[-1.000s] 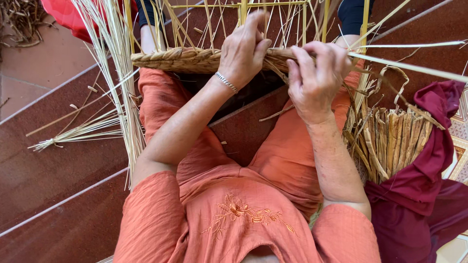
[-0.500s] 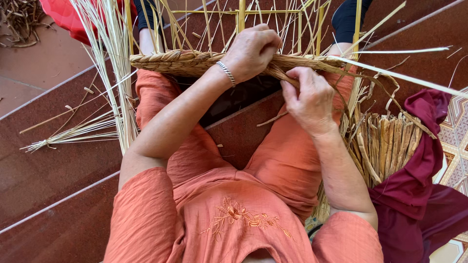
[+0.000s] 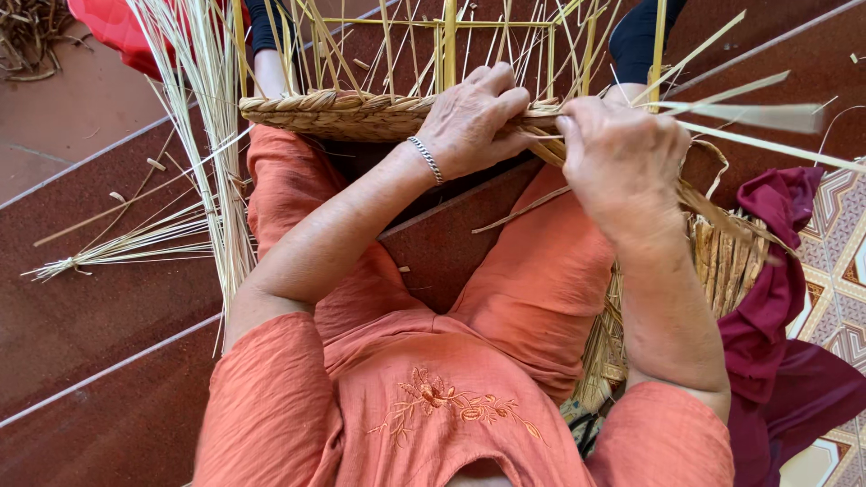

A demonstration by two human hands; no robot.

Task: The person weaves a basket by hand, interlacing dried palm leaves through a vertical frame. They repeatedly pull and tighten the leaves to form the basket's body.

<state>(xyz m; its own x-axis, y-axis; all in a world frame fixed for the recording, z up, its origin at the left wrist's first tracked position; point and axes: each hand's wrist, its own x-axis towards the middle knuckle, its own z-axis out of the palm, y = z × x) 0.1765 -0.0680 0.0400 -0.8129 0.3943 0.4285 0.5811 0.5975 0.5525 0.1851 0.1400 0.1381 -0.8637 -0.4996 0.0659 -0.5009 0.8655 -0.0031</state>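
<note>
Nearest the camera, orange sleeves and trousers (image 3: 541,280) frame the lap, and just beyond the knees sits the woven basket rim (image 3: 334,113), a thick braided band of pale straw. The left hand (image 3: 474,122) is curled closed over that rim's near edge, fingers wrapped on the braid, a silver bracelet (image 3: 426,158) at the wrist; the right hand (image 3: 622,158), just right of the rim, is clenched shut around flat straw strands (image 3: 767,117) that fan outward. Beyond the rim, thin upright stakes (image 3: 448,45) rise stiffly, and a loose straw bundle (image 3: 126,248) lies well left of it on the brown floor (image 3: 90,316).
</note>
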